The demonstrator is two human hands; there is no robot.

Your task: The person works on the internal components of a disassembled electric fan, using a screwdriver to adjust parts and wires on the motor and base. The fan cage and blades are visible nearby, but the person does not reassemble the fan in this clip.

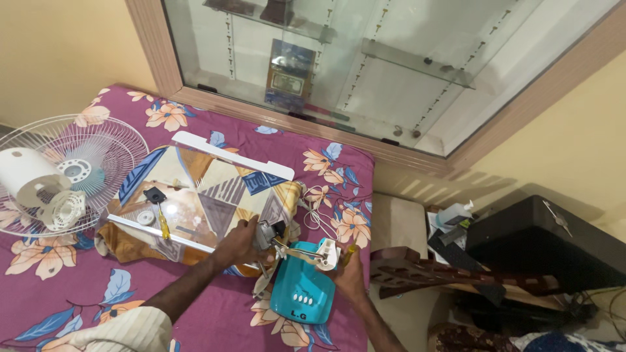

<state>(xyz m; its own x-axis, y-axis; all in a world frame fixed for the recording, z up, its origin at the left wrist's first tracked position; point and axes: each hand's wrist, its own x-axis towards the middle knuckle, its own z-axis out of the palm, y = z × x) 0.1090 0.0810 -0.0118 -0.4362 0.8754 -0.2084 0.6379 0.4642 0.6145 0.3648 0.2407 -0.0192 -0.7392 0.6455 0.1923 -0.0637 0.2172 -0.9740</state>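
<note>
My left hand (pixel 236 242) grips a small grey metal part (pixel 267 233) with wires, just above a teal fan base (pixel 301 291) with a row of white buttons lying on the bed. At the base's right edge my right hand (pixel 350 272) holds a yellow-handled tool (pixel 351 251) beside a white plastic piece (pixel 327 253). A white cord (pixel 317 215) trails away from the parts.
A white fan grille with its motor housing (pixel 49 179) lies at the left. A glass pane with white rails (pixel 215 171) holds a yellow screwdriver (pixel 162 221). The floral magenta bedsheet (pixel 78 287) covers the bed. A black case (pixel 554 244) and clutter sit right.
</note>
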